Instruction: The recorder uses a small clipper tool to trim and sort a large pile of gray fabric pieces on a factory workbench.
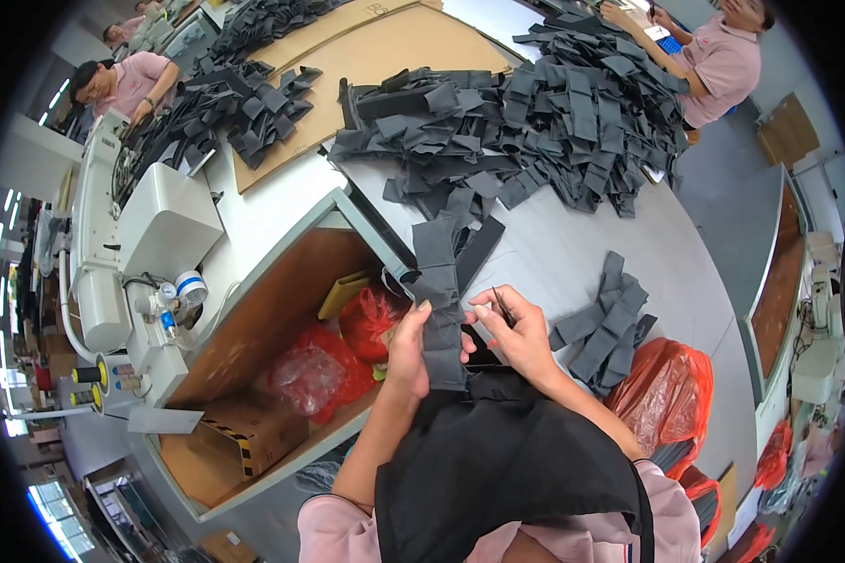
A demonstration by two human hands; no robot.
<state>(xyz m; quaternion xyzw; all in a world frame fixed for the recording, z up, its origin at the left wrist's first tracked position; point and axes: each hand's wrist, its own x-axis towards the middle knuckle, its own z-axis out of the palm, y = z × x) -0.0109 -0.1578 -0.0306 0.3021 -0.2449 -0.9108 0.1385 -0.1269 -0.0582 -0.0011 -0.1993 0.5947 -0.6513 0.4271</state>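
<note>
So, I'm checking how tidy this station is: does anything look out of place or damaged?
Nothing looks plainly spilled or damaged. The big heap of dark cloth strips looks untidy, though: its pieces lie jumbled at all angles on the pale table.

The fabric strip (438, 324) is dark grey, the plastic bag (665, 394) red

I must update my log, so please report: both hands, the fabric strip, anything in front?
Left hand: gripping dark grey fabric strip. Right hand: holding small dark tool, beside strip. Ahead: large pile of similar pieces on white table.
</note>
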